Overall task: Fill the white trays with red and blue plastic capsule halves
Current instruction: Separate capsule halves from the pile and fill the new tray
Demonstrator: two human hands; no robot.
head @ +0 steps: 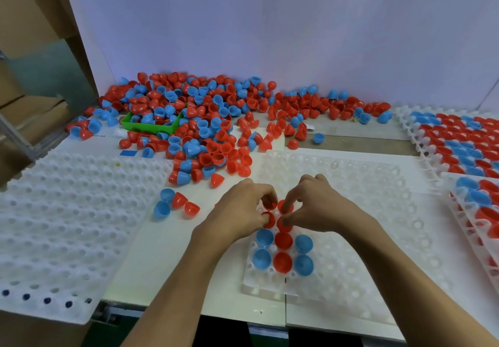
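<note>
Left hand (243, 211) and right hand (313, 206), fingers curled, each seating red halves (283, 240) in the centre tray (378, 238). Few sockets filled there; left tray (67, 225) bare; right-hand trays (432, 136) loaded. Large loose pile (205, 120) remaining behind.

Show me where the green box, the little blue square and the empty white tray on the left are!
green box (151, 128), head view, on its front wall.
little blue square (128, 153), head view, on its middle.
empty white tray (62, 225), head view, on its bare dimpled top.
</note>
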